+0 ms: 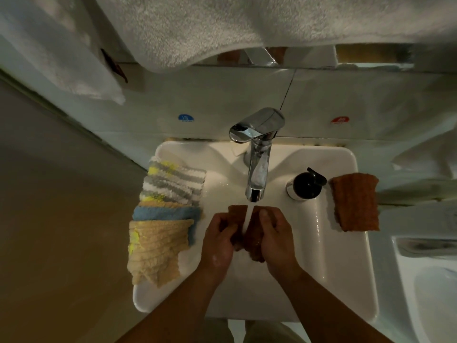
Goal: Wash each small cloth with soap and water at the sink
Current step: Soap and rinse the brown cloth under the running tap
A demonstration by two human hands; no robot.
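Observation:
A small brown cloth [250,240] is bunched between both my hands over the white sink [319,256]. My left hand [218,240] grips its left side and my right hand [277,237] grips its right side. Water runs from the chrome tap [257,167] onto the cloth between my thumbs. A row of small cloths lies on the sink's left rim: grey-striped ones [173,181], a blue one [165,212] and a beige one [155,248]. Another brown cloth [354,201] lies on the right rim beside a black-topped soap dispenser [305,186].
A large white towel [222,26] hangs above the tap, and another towel [61,58] hangs at the upper left. A second white basin [430,280] stands at the right edge. The floor lies to the left of the sink.

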